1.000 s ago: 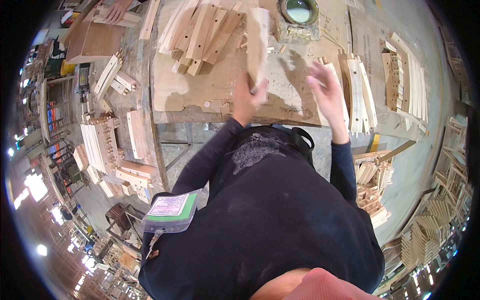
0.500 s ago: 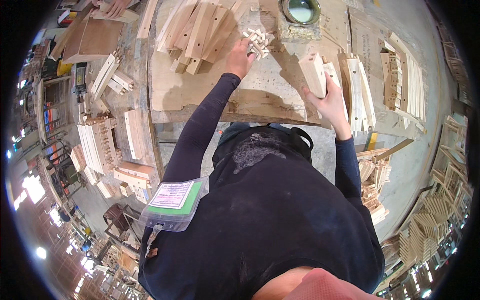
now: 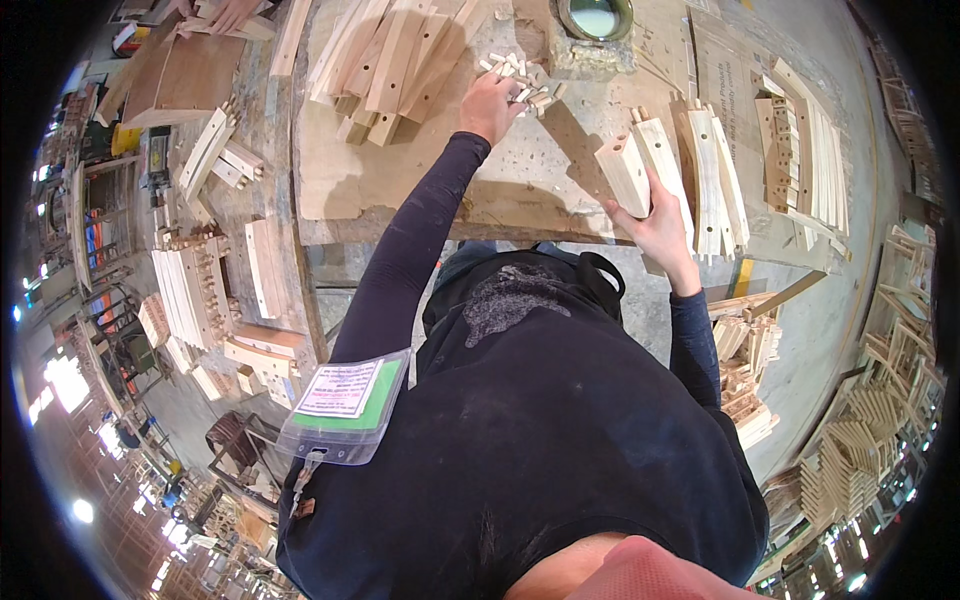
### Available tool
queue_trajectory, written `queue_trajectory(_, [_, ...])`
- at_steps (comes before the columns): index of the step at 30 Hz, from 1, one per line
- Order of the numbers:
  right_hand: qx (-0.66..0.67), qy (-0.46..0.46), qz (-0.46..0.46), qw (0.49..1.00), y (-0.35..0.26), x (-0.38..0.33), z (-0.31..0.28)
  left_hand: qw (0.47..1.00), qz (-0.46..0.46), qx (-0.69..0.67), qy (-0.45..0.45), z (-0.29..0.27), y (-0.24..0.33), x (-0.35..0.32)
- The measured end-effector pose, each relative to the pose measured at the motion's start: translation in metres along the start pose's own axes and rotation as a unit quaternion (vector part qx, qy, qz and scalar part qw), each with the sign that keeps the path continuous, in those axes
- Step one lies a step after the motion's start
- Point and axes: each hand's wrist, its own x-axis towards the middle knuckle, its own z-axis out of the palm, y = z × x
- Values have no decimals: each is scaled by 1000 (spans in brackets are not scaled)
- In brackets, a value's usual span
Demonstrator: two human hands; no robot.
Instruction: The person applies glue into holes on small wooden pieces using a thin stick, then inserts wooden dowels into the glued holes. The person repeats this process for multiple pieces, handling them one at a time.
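My right hand [image 3: 660, 225] is closed round a pale wooden block [image 3: 622, 172], held tilted above the right part of the bench, with a hole in its end. My left hand [image 3: 488, 110] has its fingers curled into a small heap of short wooden dowels [image 3: 515, 68]; some of them lie under and beside its fingertips. Just beyond my right hand, a pale strip with dowels in its end [image 3: 655, 140] lies on the worn board [image 3: 400, 190]. A stack of drilled wooden pieces [image 3: 400, 65] lies to the left of the dowels.
A round pot of whitish liquid [image 3: 597, 18] stands on a crusted block at the far side. More doweled strips [image 3: 712, 180] and a row of pieces [image 3: 815, 165] lie to the right. On the left are stacked parts [image 3: 185, 290], a wooden box [image 3: 180, 80] and another person's hand [image 3: 232, 12].
My left hand has shifted slightly right and its fingers have curled further into the dowels, spreading some rightward. The block in my right hand has dipped a little lower.
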Motion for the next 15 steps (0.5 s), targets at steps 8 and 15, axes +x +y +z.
queue_trajectory(8, [-16, 0, -1, 1000, 5, -9, 0, 997, 45, -47, -40, -2, 2, 4])
queue_trajectory(15, [-27, 0, -24, 999, -1, -11, 1, 993, 81, -16, -90, -3, -6, 5])
